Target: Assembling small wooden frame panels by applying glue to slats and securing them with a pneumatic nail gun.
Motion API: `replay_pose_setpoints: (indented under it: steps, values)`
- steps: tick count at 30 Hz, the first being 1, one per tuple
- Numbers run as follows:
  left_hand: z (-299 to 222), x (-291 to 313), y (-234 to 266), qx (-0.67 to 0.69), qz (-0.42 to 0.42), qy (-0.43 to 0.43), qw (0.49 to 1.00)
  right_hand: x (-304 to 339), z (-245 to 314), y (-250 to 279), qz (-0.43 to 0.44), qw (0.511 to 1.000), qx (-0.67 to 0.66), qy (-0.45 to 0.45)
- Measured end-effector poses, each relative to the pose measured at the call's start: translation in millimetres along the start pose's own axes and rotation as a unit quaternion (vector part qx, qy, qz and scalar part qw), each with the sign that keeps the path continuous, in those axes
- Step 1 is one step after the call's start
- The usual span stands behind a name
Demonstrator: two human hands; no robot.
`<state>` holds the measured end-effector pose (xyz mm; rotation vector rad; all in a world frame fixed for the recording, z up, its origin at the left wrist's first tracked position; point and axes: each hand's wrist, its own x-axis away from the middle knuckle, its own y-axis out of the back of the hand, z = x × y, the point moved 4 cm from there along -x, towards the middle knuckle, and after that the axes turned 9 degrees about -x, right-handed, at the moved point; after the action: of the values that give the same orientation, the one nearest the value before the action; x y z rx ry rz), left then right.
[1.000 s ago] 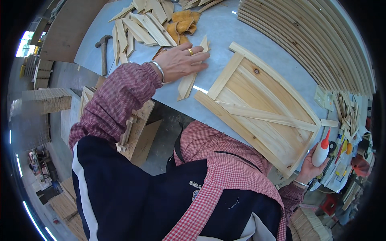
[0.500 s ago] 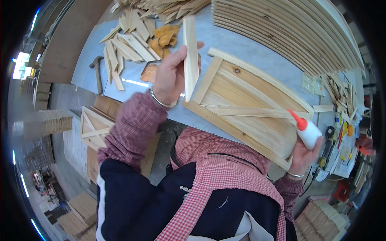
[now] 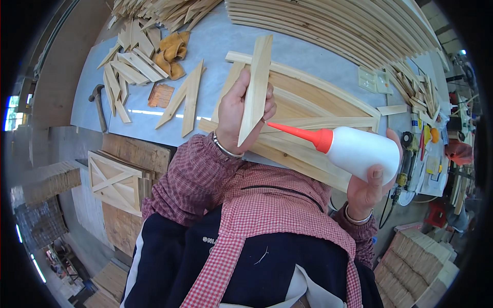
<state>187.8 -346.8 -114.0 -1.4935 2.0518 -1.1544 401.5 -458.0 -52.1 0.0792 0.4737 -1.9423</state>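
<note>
My left hand (image 3: 230,114) grips a short pale wood strip (image 3: 257,82) with angled ends, held upright above the table. In my right hand (image 3: 363,196) is a white squeeze bottle (image 3: 362,153) with a long red nozzle (image 3: 303,134). The nozzle points left, its tip at the strip's lower edge by my left fingers; I cannot tell whether it touches. Beneath both hands lies a framed wood panel (image 3: 295,94) with a diagonal strip across it, partly hidden by the bottle and my left hand.
Two angled strips (image 3: 191,97) lie left of the panel, near an orange-brown block (image 3: 160,95), yellow-brown gloves (image 3: 173,54), loose strips (image 3: 134,66) and a hammer (image 3: 98,105). Stacked long slats (image 3: 334,28) line the table's far side. A braced panel (image 3: 114,180) rests lower left.
My left hand has carried the wood strip rightward over the panel. My right hand has raised the bottle, tilting its nozzle left to the strip. The whole view has shifted.
</note>
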Motion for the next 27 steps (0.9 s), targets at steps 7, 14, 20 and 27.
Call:
replay_pose_setpoints:
  steps: [7,14,20,27]
  values:
    - [6,2,-7,-0.008,0.001,0.009,1.000,5,3,0,0.018,1.000,-0.001,0.015]
    - [8,4,-12,0.016,0.023,0.026,0.999,7,8,-3,0.063,0.996,0.040,0.047]
    - [17,5,-11,-0.005,0.020,0.041,0.999,1,14,-10,0.077,0.989,0.081,0.094]
    - [26,11,-15,0.002,0.067,0.080,0.994,-18,13,-6,0.061,0.974,0.130,0.176]
